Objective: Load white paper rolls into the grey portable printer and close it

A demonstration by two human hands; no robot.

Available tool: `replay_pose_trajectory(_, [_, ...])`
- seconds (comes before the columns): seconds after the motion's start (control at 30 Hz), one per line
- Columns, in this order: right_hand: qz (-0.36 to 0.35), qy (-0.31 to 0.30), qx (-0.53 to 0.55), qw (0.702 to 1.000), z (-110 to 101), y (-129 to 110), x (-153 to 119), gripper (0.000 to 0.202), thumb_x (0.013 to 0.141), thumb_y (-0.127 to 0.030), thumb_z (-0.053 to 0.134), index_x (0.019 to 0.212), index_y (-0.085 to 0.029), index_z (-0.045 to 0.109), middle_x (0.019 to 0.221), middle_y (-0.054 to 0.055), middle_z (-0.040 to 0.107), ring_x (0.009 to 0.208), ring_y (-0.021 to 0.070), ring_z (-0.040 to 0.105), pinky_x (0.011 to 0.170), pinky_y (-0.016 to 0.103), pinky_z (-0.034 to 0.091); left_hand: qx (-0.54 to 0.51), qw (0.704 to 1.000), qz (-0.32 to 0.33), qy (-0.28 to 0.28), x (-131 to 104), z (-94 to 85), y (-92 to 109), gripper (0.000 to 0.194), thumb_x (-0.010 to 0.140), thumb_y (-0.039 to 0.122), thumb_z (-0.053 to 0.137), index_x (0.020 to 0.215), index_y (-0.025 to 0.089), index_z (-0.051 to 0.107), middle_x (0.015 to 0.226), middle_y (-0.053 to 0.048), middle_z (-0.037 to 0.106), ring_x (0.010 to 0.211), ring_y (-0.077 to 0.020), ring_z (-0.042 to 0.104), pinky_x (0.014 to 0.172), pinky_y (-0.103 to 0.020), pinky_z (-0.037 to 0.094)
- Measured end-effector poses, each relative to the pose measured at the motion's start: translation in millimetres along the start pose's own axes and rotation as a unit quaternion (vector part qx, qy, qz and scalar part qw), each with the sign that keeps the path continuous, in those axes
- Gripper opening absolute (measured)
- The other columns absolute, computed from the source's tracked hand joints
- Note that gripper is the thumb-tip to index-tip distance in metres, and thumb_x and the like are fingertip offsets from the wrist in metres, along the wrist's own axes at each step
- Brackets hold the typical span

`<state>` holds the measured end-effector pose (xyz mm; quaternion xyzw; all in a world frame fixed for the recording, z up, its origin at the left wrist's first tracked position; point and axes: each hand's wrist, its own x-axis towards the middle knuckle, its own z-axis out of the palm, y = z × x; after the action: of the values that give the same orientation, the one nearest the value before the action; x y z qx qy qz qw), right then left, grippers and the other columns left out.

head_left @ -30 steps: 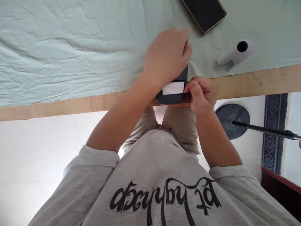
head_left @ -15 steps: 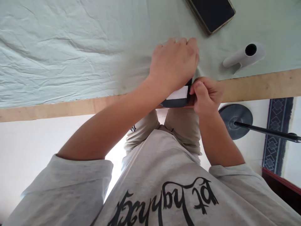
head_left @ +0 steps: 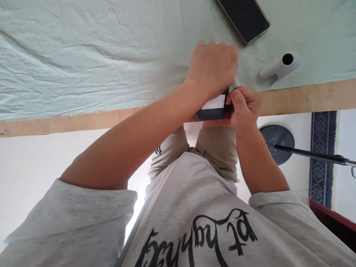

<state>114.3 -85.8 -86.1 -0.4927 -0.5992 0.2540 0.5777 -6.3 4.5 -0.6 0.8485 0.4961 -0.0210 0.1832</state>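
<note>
At the table's near edge sits a dark, round-cornered object (head_left: 213,114) with a white label; its kind is hard to tell, since my left hand covers much of it. My left hand (head_left: 214,66) is over its far part, back up and fingers curled, slightly blurred. What those fingers hold is hidden. To the right, my right hand (head_left: 245,106) is closed, with thumb and forefinger pinched at the object's right side. Whatever lies in that pinch is too small to make out.
A phone (head_left: 243,18) lies screen up beyond my hands on the pale green cloth (head_left: 97,55). Right of them is a white device (head_left: 280,67) with a round black end. A bare wooden edge (head_left: 300,94) borders the table. On the floor stands a round black base (head_left: 276,144) with a pole.
My left hand has shifted a little right and away from me, and the dark object has moved slightly right. My right hand keeps its pinch. The whole view has shifted slightly.
</note>
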Motion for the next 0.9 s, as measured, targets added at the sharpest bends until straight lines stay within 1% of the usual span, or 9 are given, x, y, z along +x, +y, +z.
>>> replay_pose_trajectory(0.1, [0.020,0.013,0.018,1.000,-1,2,0,0.051,0.091,-0.063,0.061,0.058,-0.023,0.058,0.052,-0.003,0.043,0.048,0.0111,0.039,0.050,0.030,0.030,-0.013,1.000,-0.023,-0.005,5,-1.0,-7,0.039,0.106,0.040,0.032,0.124,0.028,0.065,0.135,-0.009,0.067,0.121,-0.0387,0.060,0.090,-0.063,0.044])
replay_pose_trajectory(0.2, [0.038,0.019,0.026,0.999,-4,4,-1,0.052,0.089,-0.066,0.061,0.058,-0.025,0.057,0.053,-0.002,0.045,0.048,0.0125,0.039,0.051,0.033,0.031,-0.033,0.998,-0.043,-0.016,13,-8.5,-11,0.045,0.107,0.048,0.034,0.129,0.025,0.065,0.137,-0.010,0.066,0.121,-0.0384,0.062,0.089,-0.058,0.047])
replay_pose_trajectory(0.3, [0.040,0.017,0.021,0.999,-6,6,-1,0.055,0.087,-0.071,0.059,0.057,-0.026,0.057,0.053,-0.001,0.048,0.049,0.0134,0.040,0.052,0.034,0.032,-0.039,0.998,-0.054,0.007,18,-18.0,-6,0.051,0.108,0.053,0.030,0.139,0.024,0.059,0.145,-0.009,0.060,0.128,-0.0377,0.058,0.094,-0.058,0.047])
replay_pose_trajectory(0.37, [0.041,0.017,0.021,0.999,-7,5,-1,0.054,0.088,-0.071,0.059,0.058,-0.026,0.057,0.054,-0.001,0.049,0.050,0.0136,0.042,0.053,0.035,0.032,-0.021,0.998,-0.051,0.018,17,-19.9,2,0.055,0.107,0.058,0.029,0.138,0.025,0.060,0.145,-0.008,0.060,0.130,-0.0378,0.057,0.098,-0.060,0.046])
replay_pose_trajectory(0.43, [0.041,0.015,0.033,0.998,-7,3,0,0.052,0.088,-0.068,0.061,0.058,-0.025,0.058,0.054,-0.001,0.049,0.050,0.0131,0.042,0.053,0.034,0.032,0.007,1.000,-0.030,-0.001,13,-16.5,8,0.060,0.104,0.064,0.031,0.135,0.025,0.064,0.143,-0.009,0.062,0.129,-0.0397,0.058,0.099,-0.061,0.047])
replay_pose_trajectory(0.5, [0.040,0.010,0.052,0.998,-7,1,0,0.050,0.089,-0.064,0.063,0.059,-0.024,0.059,0.053,-0.001,0.050,0.050,0.0119,0.042,0.053,0.033,0.032,0.013,1.000,-0.006,0.005,8,-9.7,11,0.060,0.106,0.060,0.029,0.131,0.022,0.068,0.139,-0.011,0.065,0.127,-0.0415,0.061,0.096,-0.060,0.049])
replay_pose_trajectory(0.6, [0.041,0.008,0.068,0.997,-8,-1,-1,0.049,0.092,-0.058,0.062,0.059,-0.022,0.060,0.054,-0.002,0.052,0.052,0.0112,0.043,0.055,0.031,0.033,-0.014,0.997,0.016,0.077,1,-0.2,11,0.054,0.108,0.042,0.028,0.118,0.017,0.076,0.125,-0.015,0.072,0.116,-0.0446,0.067,0.088,-0.058,0.052])
replay_pose_trajectory(0.67, [0.044,0.008,0.081,0.996,-7,-1,-2,0.046,0.092,-0.054,0.063,0.060,-0.021,0.060,0.055,-0.002,0.052,0.053,0.0112,0.044,0.056,0.030,0.033,-0.021,0.994,0.025,0.101,-1,2.9,10,0.053,0.107,0.038,0.030,0.113,0.015,0.078,0.119,-0.017,0.074,0.112,-0.0461,0.069,0.087,-0.058,0.053])
replay_pose_trajectory(0.9, [0.048,-0.007,0.076,0.996,-7,-5,0,0.045,0.094,-0.051,0.061,0.060,-0.021,0.059,0.055,-0.003,0.051,0.051,0.0099,0.041,0.053,0.029,0.028,0.018,0.997,0.028,0.072,5,2.2,10,0.054,0.106,0.033,0.028,0.110,0.016,0.079,0.113,-0.017,0.075,0.113,-0.0437,0.069,0.089,-0.058,0.053])
